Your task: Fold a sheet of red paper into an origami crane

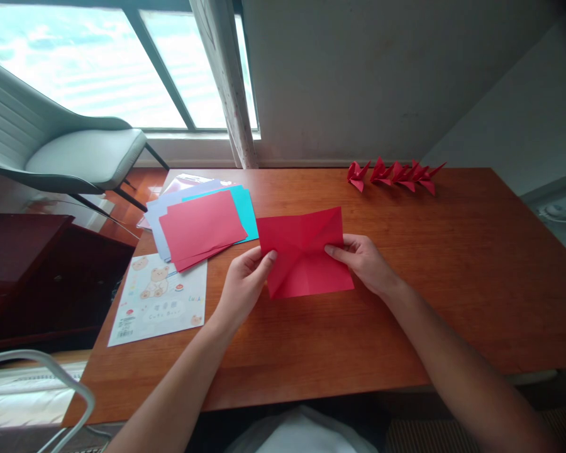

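A creased red sheet of origami paper [306, 258] is spread between my two hands, with fold lines crossing near its middle. My left hand [248, 277] pinches its left edge, thumb on the front face and fingers hidden behind. On the right edge, my right hand [361, 261] grips in the same way, thumb on top. Left of my left hand lies a stack of red paper sheets [202, 226] over blue paper [248, 211] and pale lilac paper [159, 236]. Several folded red paper cranes [399, 175] stand in a row at the table's back right.
A white sheet printed with bears [160, 302] lies at the left of the wooden table [453, 270]. Beyond the table's left side are a pale chair [85, 154] and a dark red cabinet [38, 277]. A curtain [226, 82] hangs by the window behind.
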The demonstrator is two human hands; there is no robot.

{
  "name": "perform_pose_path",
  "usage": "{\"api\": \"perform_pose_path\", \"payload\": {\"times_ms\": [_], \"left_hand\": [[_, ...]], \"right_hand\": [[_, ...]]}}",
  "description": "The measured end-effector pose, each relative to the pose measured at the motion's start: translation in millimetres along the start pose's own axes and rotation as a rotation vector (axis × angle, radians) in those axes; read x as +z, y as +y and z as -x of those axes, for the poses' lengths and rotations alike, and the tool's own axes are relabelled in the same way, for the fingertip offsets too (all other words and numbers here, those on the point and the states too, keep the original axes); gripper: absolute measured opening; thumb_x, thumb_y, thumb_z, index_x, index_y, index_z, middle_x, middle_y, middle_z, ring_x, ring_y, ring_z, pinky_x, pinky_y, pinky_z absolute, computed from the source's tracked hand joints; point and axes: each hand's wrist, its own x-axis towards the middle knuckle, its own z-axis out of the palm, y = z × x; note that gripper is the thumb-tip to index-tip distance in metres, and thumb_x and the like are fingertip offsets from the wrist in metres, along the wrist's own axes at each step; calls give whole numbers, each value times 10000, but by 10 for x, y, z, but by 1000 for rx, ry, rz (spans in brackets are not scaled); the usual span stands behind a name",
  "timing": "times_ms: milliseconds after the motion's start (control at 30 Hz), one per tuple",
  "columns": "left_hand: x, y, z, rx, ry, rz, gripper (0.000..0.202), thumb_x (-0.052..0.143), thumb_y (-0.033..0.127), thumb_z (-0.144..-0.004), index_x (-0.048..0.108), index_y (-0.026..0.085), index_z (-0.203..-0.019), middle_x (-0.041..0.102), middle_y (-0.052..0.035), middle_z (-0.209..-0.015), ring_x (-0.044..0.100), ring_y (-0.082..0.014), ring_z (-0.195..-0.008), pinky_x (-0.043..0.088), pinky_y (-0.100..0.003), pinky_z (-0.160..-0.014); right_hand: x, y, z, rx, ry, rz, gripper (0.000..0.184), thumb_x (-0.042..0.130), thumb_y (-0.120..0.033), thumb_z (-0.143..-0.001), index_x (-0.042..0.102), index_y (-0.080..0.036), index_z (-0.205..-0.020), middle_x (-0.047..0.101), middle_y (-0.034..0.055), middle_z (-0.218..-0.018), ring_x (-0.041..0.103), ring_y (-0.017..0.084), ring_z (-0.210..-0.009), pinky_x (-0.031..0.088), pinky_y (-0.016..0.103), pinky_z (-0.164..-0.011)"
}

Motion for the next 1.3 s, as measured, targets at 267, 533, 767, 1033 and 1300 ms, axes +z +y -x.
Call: {"api": "perform_pose_path", "payload": {"times_ms": [267, 533, 767, 1033, 1300], "left_hand": [[-20, -68, -18, -23, -25, 96, 304, 799, 358, -773, 784, 184, -1022, 782, -56, -953, 708, -224, -865, 548, -292, -780], [-35, -6, -19, -185, -29, 207, 248, 829, 391, -739, 753, 173, -830, 700, 6, -671, 600, -110, -538, 495, -207, -546], [-45, -24, -26, -243, -12, 311, 247, 839, 371, -731, 697, 171, -764, 651, 21, -644, 572, -91, -521, 479, -191, -524], [-20, -42, 9, -320, -37, 379, 228, 842, 313, -730, 682, 167, -799, 693, 13, -680, 629, -116, -551, 518, -224, -561], [-19, -39, 10, -351, -78, 452, 222, 823, 301, -754, 651, 165, -717, 632, 31, -568, 580, -105, -472, 445, -197, -437]], "right_hand": [[-2, -1, -12, -37, 7, 33, 242, 799, -365, -800, 797, -280, -1026, 793, 12, -988, 736, 216, -928, 590, 355, -865], [3, -45, 23, 52, 12, -6, 216, 774, -396, -830, 794, -269, -1004, 776, 10, -888, 710, 177, -771, 569, 281, -704], [1, -78, 30, 113, 19, -77, 201, 777, -413, -821, 776, -216, -858, 727, 1, -779, 625, 121, -616, 493, 224, -571], [51, -44, 34, 234, -82, -272, 193, 812, -321, -759, 741, -197, -888, 732, 23, -808, 664, 147, -661, 552, 256, -648], [61, 27, 6, 241, -87, -322, 154, 794, -309, -779, 746, -182, -853, 733, 21, -766, 665, 128, -641, 546, 225, -628]]}}
